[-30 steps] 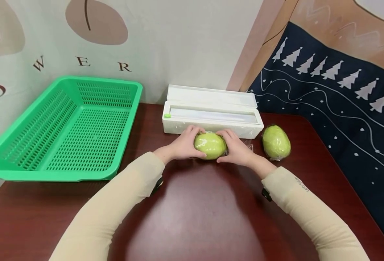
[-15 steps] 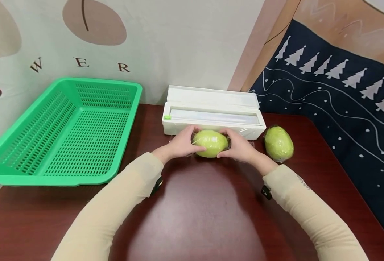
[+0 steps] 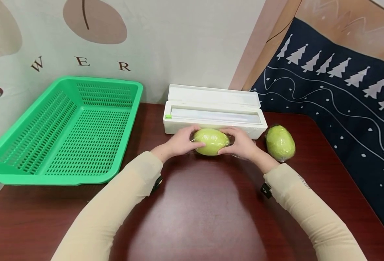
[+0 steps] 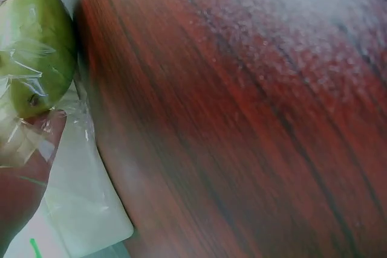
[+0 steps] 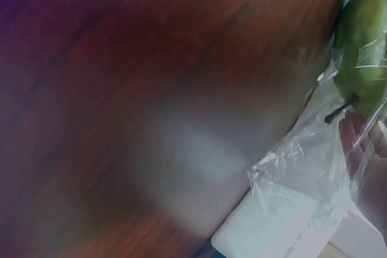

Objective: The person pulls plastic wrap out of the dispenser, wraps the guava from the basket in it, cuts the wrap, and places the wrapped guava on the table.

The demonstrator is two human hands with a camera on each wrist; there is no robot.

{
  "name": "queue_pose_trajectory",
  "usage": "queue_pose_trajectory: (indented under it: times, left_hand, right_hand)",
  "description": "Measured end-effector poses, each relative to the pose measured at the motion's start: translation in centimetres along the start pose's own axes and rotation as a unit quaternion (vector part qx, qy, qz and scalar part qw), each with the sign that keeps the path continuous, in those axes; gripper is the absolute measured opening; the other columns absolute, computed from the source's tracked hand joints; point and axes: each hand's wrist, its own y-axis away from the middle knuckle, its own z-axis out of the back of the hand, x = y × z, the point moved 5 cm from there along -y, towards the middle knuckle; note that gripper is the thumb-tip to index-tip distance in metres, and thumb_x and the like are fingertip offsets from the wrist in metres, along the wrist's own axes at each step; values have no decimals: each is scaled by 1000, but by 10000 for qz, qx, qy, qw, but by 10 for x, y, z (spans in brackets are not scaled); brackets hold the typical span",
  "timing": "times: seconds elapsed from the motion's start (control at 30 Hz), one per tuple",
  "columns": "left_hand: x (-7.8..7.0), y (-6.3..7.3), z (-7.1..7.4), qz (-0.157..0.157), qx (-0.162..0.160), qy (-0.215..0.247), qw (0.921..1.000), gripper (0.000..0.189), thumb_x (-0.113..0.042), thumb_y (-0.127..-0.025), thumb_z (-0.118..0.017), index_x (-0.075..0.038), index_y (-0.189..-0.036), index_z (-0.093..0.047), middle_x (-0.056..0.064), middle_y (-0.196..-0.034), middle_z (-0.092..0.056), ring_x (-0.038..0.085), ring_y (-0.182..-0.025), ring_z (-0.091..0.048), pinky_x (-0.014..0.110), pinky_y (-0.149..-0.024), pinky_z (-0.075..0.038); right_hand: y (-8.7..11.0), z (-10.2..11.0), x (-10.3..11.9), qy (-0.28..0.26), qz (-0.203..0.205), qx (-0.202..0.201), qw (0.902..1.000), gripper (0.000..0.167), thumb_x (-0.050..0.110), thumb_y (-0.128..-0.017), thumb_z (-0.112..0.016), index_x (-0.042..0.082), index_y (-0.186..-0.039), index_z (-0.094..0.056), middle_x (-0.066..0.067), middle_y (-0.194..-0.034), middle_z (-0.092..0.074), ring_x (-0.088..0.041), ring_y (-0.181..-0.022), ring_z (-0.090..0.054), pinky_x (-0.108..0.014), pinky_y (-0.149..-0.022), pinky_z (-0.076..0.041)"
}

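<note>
A green pear (image 3: 211, 141) in clear plastic film lies between both hands at the table's middle, long axis crosswise. My left hand (image 3: 181, 141) grips its left end, thumb on the near side and fingers behind. From the other side my right hand (image 3: 240, 145) holds the right end in the same way. In the right wrist view the dark stem (image 5: 341, 109) shows, with loose film (image 5: 302, 161) spreading past it over the box corner. The left wrist view shows the pear's blossom end (image 4: 34, 98) under creased film.
Right behind the hands stands a white cling film box (image 3: 175, 127), lid raised, with a green slider (image 3: 168, 116) at its left. A second wrapped pear (image 3: 280, 143) lies to the right. A green perforated basket (image 3: 121, 145) stands at the left, against the wall cloth.
Both hands and the pear have edged slightly away from me, toward the box. The grip stays at both ends, and more film shows beside the right hand.
</note>
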Motion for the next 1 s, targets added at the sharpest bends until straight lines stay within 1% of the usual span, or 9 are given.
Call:
queue_pose_trajectory:
  times: [0.1, 0.17, 0.37, 0.47, 0.63, 0.77, 0.87, 0.93, 1.0]
  left_hand:
    - [0, 2, 1, 125, 17, -84, 9999, 59, -35, -85, -66, -4, -131, -48, 16, -129, -49, 26, -120, -48, 41, -103, -39]
    - [0, 2, 2, 180, 11, -121, 9998, 60, -36, -86, -65, -4, -133, -48, 17, -131, -46, 28, -122, -46, 42, -105, -37]
    - [0, 1, 2, 171, -42, -102, 9998, 57, -34, -88, -63, -2, -132, -49, 17, -130, -49, 27, -123, -45, 40, -105, -37]
    - [-1, 1, 2, 233, -45, -164, 9996, 57, -36, -89, -61, -1, -133, -48, 17, -131, -50, 27, -124, -45, 40, -105, -37]
    - [-1, 2, 4, 386, -17, -227, 9990, 58, -37, -91, -57, 1, -134, -47, 17, -134, -50, 27, -128, -44, 39, -108, -34]
    - [-1, 2, 5, 369, -19, -313, 9988, 54, -37, -92, -55, 0, -131, -50, 16, -132, -53, 27, -127, -46, 39, -108, -35]
    - [0, 2, 4, 313, -82, -308, 9990, 53, -38, -92, -55, -1, -130, -51, 16, -130, -55, 27, -126, -47, 39, -107, -36]
    - [1, 2, 1, 295, -109, -172, 9994, 53, -37, -91, -57, -1, -130, -50, 16, -130, -53, 27, -126, -46, 39, -107, -35]
    - [4, 3, -1, 343, -101, 20, 9994, 56, -38, -89, -60, -3, -131, -48, 16, -132, -49, 27, -126, -43, 40, -107, -34]
  right_hand:
    - [-1, 1, -1, 142, 99, -95, 9998, 74, 26, -60, -88, 1, -124, -59, -15, -122, -61, -28, -113, -56, -41, -95, -45]
    - [-2, 1, -3, -25, 42, -96, 9999, 73, 25, -60, -88, 2, -123, -60, -14, -119, -63, -27, -110, -58, -41, -94, -47]
    - [0, 0, -10, -583, -540, -214, 9966, 60, 22, -60, -88, 2, -109, -60, -13, -104, -66, -24, -95, -63, -38, -85, -51]
    - [-1, 1, -11, -735, -660, -262, 9948, 55, 20, -61, -87, 0, -106, -62, -13, -100, -67, -23, -90, -64, -35, -81, -52]
    - [-2, 1, -11, -813, -564, -251, 9948, 49, 18, -63, -86, 0, -104, -66, -13, -96, -70, -16, -82, -65, -24, -73, -52]
    - [-3, 3, -9, -849, -417, -185, 9953, 46, 18, -65, -85, 0, -103, -67, -14, -95, -70, -13, -79, -64, -21, -70, -51]
    - [-2, 3, -9, -1036, -258, -186, 9941, 48, 21, -66, -85, -1, -105, -67, -14, -96, -70, -13, -80, -65, -22, -71, -52]
    - [0, 2, -10, -1236, -105, -222, 9920, 51, 24, -66, -85, -2, -106, -65, -14, -98, -69, -13, -82, -65, -22, -73, -53]
    - [2, 0, -9, -1303, 26, -168, 9913, 55, 26, -67, -84, -2, -109, -63, -14, -103, -66, -15, -89, -64, -25, -78, -53]
